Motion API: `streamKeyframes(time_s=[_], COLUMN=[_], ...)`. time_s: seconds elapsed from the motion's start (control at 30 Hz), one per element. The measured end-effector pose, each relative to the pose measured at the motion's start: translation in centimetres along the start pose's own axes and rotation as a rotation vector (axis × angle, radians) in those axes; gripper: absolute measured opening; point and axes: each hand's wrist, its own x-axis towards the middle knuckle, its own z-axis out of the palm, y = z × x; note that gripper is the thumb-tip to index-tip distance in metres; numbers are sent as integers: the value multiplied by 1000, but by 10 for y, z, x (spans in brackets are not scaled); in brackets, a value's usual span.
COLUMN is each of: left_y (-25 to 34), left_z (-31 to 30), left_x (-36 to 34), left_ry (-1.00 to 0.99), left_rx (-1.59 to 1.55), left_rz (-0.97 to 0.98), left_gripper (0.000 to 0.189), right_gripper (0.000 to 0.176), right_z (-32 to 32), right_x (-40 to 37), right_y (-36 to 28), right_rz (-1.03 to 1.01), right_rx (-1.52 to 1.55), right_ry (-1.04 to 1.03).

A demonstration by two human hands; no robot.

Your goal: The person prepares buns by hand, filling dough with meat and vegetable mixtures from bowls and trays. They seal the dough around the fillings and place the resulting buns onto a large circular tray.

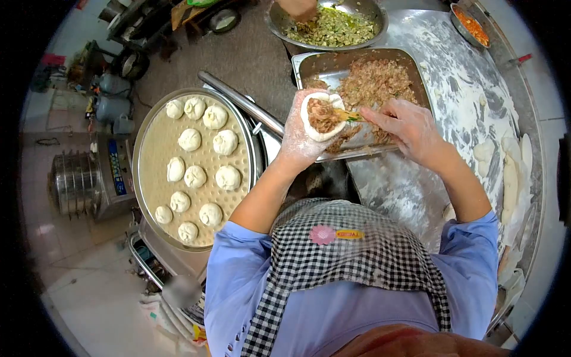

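A round white dough wrapper (315,132) rests in my left hand (298,146), its fingers curled around it and partly hidden beneath it. Brown minced filling (322,113) sits in the middle of the wrapper. With bent fingers, my right hand (410,128) grips a slim yellow spatula (350,116), whose tip touches the filling. Flour coats both hands. Just beyond them is a rectangular metal tray (330,78) with more minced filling (380,78). To the left, several pleated buns (194,177) lie spaced out on a round, dimpled steamer tray (156,134).
A bowl of chopped green filling (336,27) stands at the top, a blurred brownish shape over its edge. Orange filling (470,27) is in a bowl at top right. Dough (510,178) lies along the floured metal counter (455,77). A metal bar (241,102) runs beside the steamer.
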Motion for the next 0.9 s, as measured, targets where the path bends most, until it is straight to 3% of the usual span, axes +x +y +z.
streamKeyframes(time_s=[0.1, 0.2, 0.23, 0.3, 0.43, 0.63, 0.73, 0.83, 0.9], left_y=[-3, -18, -20, -33, -32, -32, -34, -37, -39], left_z=[-5, -34, -43, -57, -61, -57, -59, -59, -58], left_x=[-6, -13, -16, -25, -41, -55, -59, -60, -62], left_ry=[22, 162, 186, 206, 162, 215, 211, 202, 200], left_rx=[-102, -300, -321, -292, -115, -305, -287, -277, -303], left_rz=[-106, -345, -312, -221, -289, -399, -409, -411, -414], left_gripper=[56, 54, 54, 54, 57, 54, 52, 52, 52], right_gripper=[49, 48, 37, 32, 25, 23, 23, 24, 26], right_z=[-11, -5, 14, 46, 62, 119, 121, 100, 104], right_x=[10, 9, 3, 4, 31, 41, 38, 51, 41], right_y=[3, 36, 48, 56, 45, 69, 65, 65, 69], right_rz=[45, 77, 111, 269, 427, 353, 229, 294, 262], right_rx=[-64, 134, 139, 156, 136, 203, 227, 340, 474], right_ry=[-215, -237, -177, -276, -563, -532, -265, -587, -529])
